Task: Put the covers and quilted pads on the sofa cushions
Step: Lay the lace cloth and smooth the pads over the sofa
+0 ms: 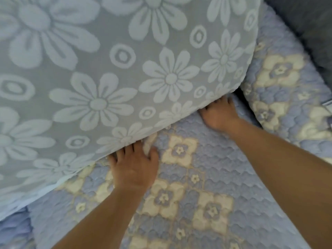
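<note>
A large back cushion in a pale blue cover with raised white flowers fills the upper left. Below it lies a blue quilted pad with cream flower squares spread over the seat. My left hand lies flat on the pad, fingertips tucked under the cushion's lower edge. My right hand presses on the pad farther right, its fingers pushed into the gap under the cushion's corner. The fingertips of both hands are hidden by the cushion.
A second quilted pad of the same pattern covers the neighbouring seat at the right. Dark grey sofa fabric shows in the upper right corner. A dark gap separates the two seats.
</note>
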